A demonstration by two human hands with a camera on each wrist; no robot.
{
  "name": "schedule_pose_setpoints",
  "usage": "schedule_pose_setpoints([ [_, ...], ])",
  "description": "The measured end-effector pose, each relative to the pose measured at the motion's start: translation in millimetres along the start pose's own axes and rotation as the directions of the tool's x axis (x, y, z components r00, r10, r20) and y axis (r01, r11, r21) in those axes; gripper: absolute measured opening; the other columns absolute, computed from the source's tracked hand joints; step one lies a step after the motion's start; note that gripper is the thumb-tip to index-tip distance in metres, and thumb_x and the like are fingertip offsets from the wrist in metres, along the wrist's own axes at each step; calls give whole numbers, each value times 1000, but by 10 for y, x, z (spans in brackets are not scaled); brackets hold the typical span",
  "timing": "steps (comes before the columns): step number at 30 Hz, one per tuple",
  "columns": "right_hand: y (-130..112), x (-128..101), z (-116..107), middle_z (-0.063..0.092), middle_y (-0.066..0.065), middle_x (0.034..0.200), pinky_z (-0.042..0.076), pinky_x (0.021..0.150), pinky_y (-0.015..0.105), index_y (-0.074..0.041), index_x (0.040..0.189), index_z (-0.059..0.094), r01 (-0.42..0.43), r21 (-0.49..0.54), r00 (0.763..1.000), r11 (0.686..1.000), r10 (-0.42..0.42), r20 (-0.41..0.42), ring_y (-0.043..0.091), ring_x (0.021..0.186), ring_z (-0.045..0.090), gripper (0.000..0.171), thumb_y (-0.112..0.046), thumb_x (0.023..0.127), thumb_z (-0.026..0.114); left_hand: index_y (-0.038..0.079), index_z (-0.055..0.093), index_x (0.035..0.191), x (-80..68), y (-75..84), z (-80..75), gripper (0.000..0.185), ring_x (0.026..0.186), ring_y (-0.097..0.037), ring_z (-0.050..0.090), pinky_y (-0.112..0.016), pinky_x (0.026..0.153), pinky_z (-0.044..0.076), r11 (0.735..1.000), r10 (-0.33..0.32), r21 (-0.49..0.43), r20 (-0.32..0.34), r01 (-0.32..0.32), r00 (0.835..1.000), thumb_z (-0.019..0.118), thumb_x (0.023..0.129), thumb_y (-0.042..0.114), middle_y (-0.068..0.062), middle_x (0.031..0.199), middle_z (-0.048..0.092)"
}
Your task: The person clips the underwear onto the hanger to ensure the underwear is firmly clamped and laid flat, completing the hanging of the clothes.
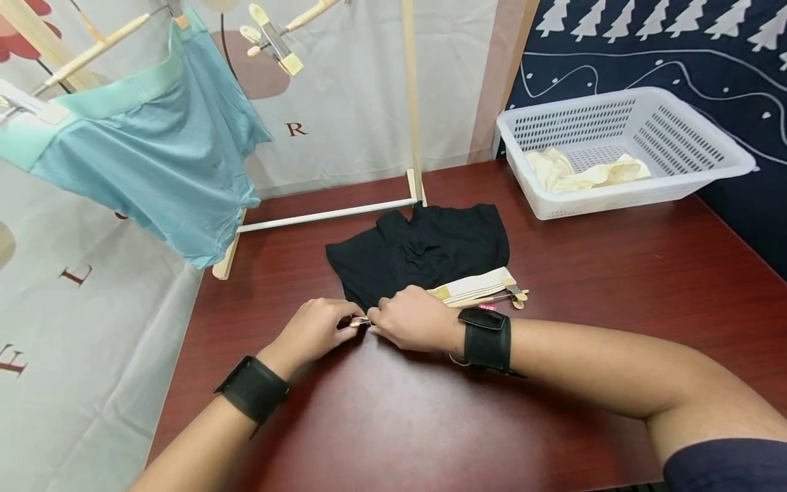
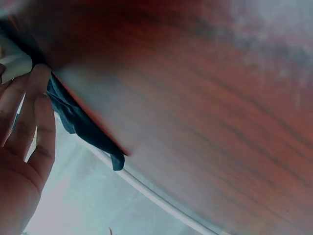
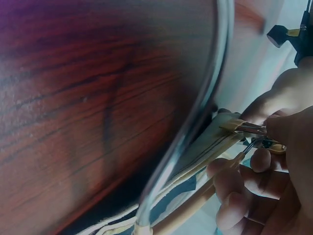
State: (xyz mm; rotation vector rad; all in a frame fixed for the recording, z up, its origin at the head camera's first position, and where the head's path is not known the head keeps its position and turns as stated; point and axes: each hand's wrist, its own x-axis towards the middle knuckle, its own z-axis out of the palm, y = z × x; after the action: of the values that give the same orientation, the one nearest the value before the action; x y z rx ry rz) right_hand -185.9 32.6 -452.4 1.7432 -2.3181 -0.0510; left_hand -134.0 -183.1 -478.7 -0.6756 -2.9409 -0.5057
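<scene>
Black boxer briefs (image 1: pixel 424 246) with a cream waistband (image 1: pixel 476 285) lie on the dark red table. Along the waistband lies a wooden clip hanger, its bar (image 3: pixel 183 210) and curved metal hook (image 3: pixel 210 88) showing in the right wrist view. One hanger clip (image 1: pixel 518 295) sits at the waistband's right end. At the left end, my left hand (image 1: pixel 313 329) pinches the other clip (image 1: pixel 361 320) between thumb and forefinger. My right hand (image 1: pixel 418 318) holds the same clip from the other side, fingers curled at the waistband (image 3: pixel 210 142). Its palm hides the middle of the hanger.
Light blue boxer briefs (image 1: pixel 154 137) hang from a clip hanger at upper left, beside another wooden clip (image 1: pixel 273 41). Behind the black pair stands a rack with a white lower bar (image 1: pixel 326 215). A white basket (image 1: pixel 621 195) with cream cloth (image 1: pixel 584 174) stands at back right.
</scene>
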Motion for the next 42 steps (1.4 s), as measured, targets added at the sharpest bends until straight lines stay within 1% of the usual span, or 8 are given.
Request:
schedule_pose_setpoints([
  [12, 2, 15, 104, 62, -1, 71, 50, 50, 34, -14, 87, 64, -46, 0, 997, 999, 46, 65, 16, 60, 63, 33, -45, 98, 57, 16, 73, 90, -9, 104, 19, 3, 61, -3, 49, -23, 61, 45, 999, -13, 48, 13, 12, 1000, 73, 88, 15, 9, 73, 63],
  [18, 287, 86, -207, 62, -3, 75, 53, 56, 35, -17, 90, 64, -193, 167, 970, 967, 162, 184, 13, 64, 62, 51, -67, 88, 61, 16, 69, 92, 6, 198, 73, 14, 64, -12, 56, -33, 63, 48, 983, 33, 180, -36, -26, 999, 78, 82, 15, 7, 72, 61],
  [21, 713, 226, -457, 58, -4, 72, 46, 54, 32, -18, 84, 60, -366, 271, 930, 890, 346, 122, 13, 62, 57, 42, -59, 92, 60, 14, 68, 101, 10, 272, 111, 27, 73, -20, 63, -39, 66, 51, 948, 92, 311, -81, -63, 992, 81, 78, 20, 1, 81, 67],
  [24, 1267, 372, -750, 59, 1, 80, 43, 60, 31, -14, 91, 58, -500, 420, 836, 757, 548, 9, 17, 69, 55, 31, -45, 97, 60, 13, 67, 110, 29, 361, 141, 38, 83, -23, 65, -43, 72, 53, 913, 136, 398, -102, -85, 985, 82, 78, 28, -3, 92, 71],
  [27, 1757, 473, -1022, 60, 8, 110, 47, 79, 33, -10, 120, 54, -547, 590, 738, 594, 675, 5, 22, 93, 58, 38, -40, 98, 60, 14, 68, 111, 61, 442, 166, 39, 87, -23, 63, -42, 74, 52, 903, 160, 417, -108, -102, 981, 83, 80, 33, -2, 97, 71],
  [30, 2102, 562, -1165, 49, 12, 142, 46, 100, 37, -15, 149, 34, -571, 670, 701, 475, 707, 95, 24, 125, 53, 64, -45, 98, 59, 17, 69, 103, 98, 492, 202, 28, 82, -20, 63, -36, 69, 49, 896, 186, 428, -117, -119, 976, 80, 83, 32, 0, 91, 70],
  [34, 2344, 656, -1171, 45, 12, 152, 44, 108, 40, -18, 159, 20, -563, 688, 724, 459, 676, 141, 24, 136, 49, 78, -47, 98, 58, 18, 69, 89, 127, 547, 273, 11, 69, -17, 60, -31, 60, 44, 882, 226, 452, -156, -134, 962, 74, 86, 27, 2, 78, 67],
  [42, 2583, 692, -1091, 66, 6, 107, 52, 88, 36, -4, 127, 58, -396, 765, 811, 508, 585, 32, 22, 98, 63, 39, -29, 97, 64, 15, 64, 73, 171, 582, 305, 16, 58, -17, 54, -28, 55, 37, 865, 261, 488, -237, -118, 936, 67, 90, 15, 2, 65, 61],
])
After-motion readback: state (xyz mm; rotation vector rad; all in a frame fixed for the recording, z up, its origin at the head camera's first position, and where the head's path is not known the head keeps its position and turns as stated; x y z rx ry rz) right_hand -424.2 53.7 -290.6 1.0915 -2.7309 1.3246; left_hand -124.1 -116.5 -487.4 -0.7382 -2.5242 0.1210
